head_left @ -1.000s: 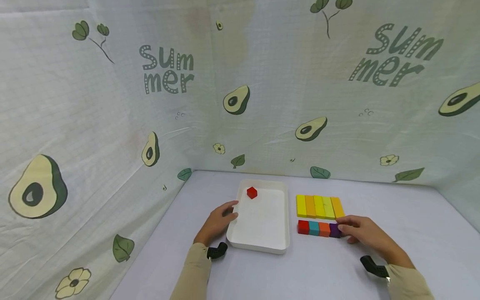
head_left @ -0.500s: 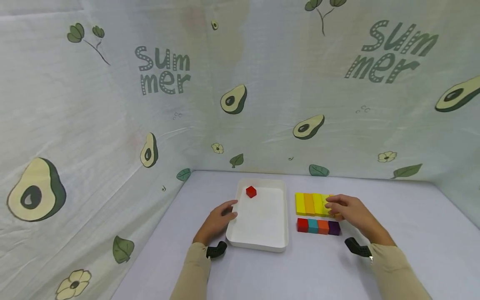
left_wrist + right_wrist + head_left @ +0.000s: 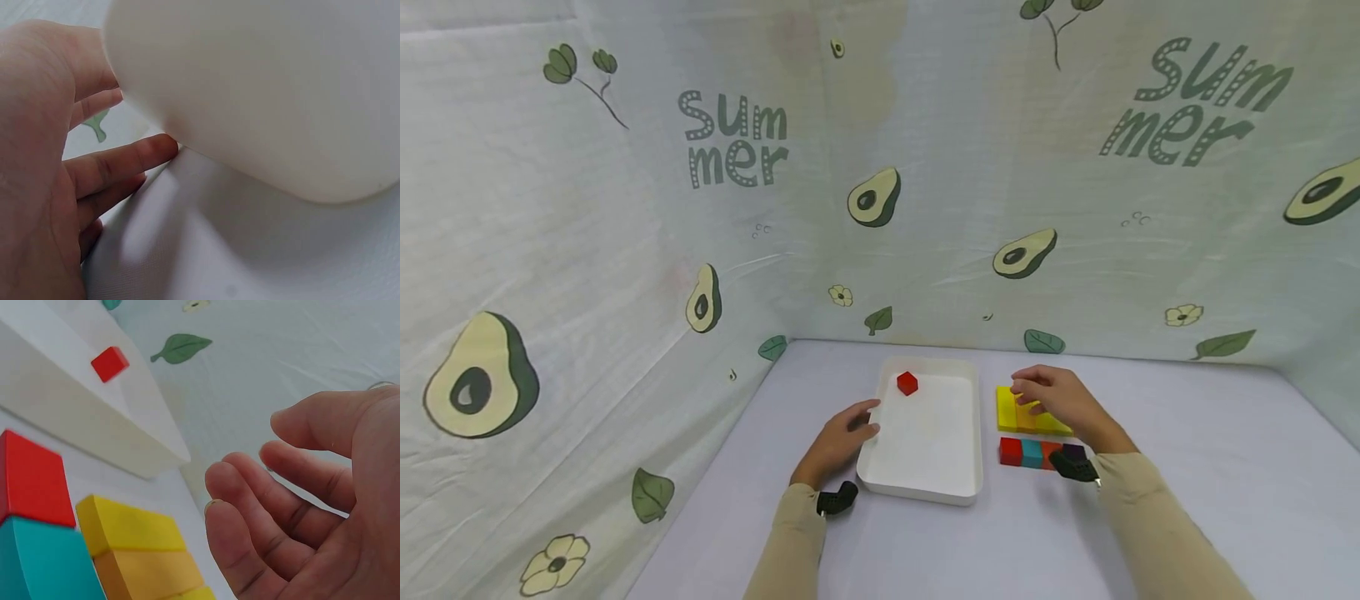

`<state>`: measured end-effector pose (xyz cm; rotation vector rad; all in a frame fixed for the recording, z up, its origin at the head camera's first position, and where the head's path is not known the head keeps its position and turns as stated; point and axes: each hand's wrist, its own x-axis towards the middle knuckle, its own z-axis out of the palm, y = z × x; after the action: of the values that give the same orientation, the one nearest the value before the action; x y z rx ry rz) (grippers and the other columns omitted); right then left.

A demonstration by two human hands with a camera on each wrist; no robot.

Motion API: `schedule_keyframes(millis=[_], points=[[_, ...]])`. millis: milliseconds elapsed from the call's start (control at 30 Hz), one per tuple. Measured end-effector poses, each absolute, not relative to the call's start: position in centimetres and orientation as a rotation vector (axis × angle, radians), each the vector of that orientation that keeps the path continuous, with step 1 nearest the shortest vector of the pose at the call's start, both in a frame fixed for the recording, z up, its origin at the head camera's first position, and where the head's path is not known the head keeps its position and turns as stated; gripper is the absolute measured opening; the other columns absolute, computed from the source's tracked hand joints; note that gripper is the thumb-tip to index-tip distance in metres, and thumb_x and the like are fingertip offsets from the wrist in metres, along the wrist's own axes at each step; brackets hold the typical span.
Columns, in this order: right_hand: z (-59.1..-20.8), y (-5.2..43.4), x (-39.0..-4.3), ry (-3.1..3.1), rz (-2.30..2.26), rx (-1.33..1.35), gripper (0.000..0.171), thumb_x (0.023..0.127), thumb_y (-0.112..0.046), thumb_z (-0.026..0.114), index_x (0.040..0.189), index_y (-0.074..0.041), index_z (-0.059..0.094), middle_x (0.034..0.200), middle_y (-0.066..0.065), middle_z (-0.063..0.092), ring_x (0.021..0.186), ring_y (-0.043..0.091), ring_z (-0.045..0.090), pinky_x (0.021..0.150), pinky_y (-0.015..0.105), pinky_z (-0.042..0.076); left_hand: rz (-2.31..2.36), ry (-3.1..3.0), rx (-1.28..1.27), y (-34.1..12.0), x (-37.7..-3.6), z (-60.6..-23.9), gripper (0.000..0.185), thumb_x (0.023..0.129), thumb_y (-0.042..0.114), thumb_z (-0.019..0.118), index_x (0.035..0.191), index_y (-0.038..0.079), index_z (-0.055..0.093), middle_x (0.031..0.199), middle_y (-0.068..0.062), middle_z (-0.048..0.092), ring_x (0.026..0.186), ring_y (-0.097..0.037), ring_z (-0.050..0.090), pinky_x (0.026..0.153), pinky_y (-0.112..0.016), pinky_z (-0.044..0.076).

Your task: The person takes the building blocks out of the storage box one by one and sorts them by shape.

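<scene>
A white tray (image 3: 925, 433) lies on the table with a red cube (image 3: 907, 383) in its far left corner. My left hand (image 3: 835, 446) holds the tray's left edge; in the left wrist view its fingertips (image 3: 164, 149) touch the edge and part of the hand is hidden behind the tray. My right hand (image 3: 1063, 404) hovers above a row of yellow and orange blocks (image 3: 1006, 408), partly hiding it. In the right wrist view its fingers (image 3: 228, 534) are loosely bent, thumb apart, with nothing between them.
Nearer me than the yellow row is a row of cubes: red (image 3: 1011, 452), teal (image 3: 1032, 453), orange and dark purple, the last two partly behind the right wrist's black strap mount (image 3: 1072, 467). A printed cloth (image 3: 940, 167) hangs behind the table.
My right hand has left the purple cube at the row's end and moved left and away from me, over the yellow and orange blocks. The left hand stays at the tray.
</scene>
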<state>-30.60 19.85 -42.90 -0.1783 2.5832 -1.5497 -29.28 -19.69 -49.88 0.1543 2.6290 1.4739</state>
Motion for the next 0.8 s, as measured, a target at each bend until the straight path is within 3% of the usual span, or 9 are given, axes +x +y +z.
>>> schedule_keyframes(millis=[533, 800], points=[[-43.5, 14.8, -33.4, 2.480, -1.673, -0.182, 0.048, 0.100, -0.040, 0.061, 0.130, -0.002, 0.059, 0.127, 0.022, 0.062, 0.108, 0.031, 0.064, 0.089, 0.036, 0.057, 1.464, 2.621, 0.140, -20.0, -29.6, -50.4, 0.048, 0.093, 0.048, 0.066, 0.140, 0.043, 0.055, 0.143, -0.006, 0.055, 0.138, -0.031, 0.043, 0.113, -0.063, 0.028], [-43.8, 11.7, -34.9, 2.471, -1.687, -0.204, 0.038, 0.101, -0.028, 0.061, 0.127, -0.001, 0.061, 0.126, 0.024, 0.062, 0.107, 0.034, 0.065, 0.084, 0.034, 0.058, 1.476, 2.621, 0.156, -19.9, -29.6, -50.5, 0.048, 0.093, 0.050, 0.067, 0.139, 0.044, 0.056, 0.143, -0.005, 0.055, 0.137, -0.031, 0.043, 0.113, -0.062, 0.029]])
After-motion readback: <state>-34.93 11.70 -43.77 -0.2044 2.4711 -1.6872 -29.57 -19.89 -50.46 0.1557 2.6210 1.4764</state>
